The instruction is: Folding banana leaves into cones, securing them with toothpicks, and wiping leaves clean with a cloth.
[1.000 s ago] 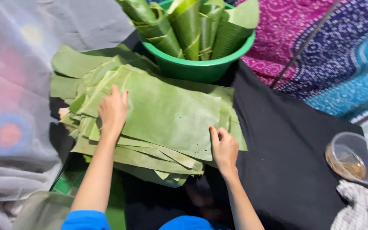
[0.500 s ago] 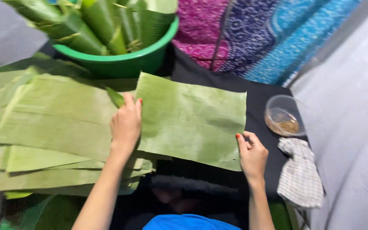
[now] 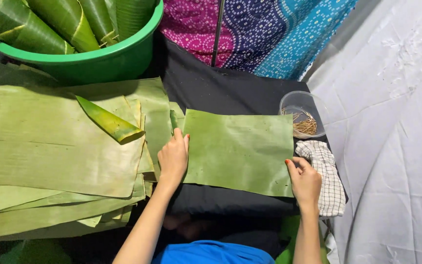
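Note:
A single rectangular green banana leaf sheet (image 3: 238,149) lies flat on the black cloth (image 3: 216,88). My left hand (image 3: 173,159) presses flat on its left edge, fingers together. My right hand (image 3: 305,180) pinches its lower right corner. To the left sits a thick stack of leaf sheets (image 3: 50,146), with a small folded leaf cone (image 3: 108,121) lying on top.
A green tub (image 3: 101,56) full of rolled leaf cones stands at the back left. A clear bowl of thin sticks (image 3: 303,117) and a checked cloth (image 3: 327,178) lie to the right. Patterned fabric (image 3: 264,29) hangs behind; white cloth (image 3: 396,132) covers the right side.
One leaf sheet has been slid right off the stack onto the black cloth. Both hands moved right with it, and the view shifted right.

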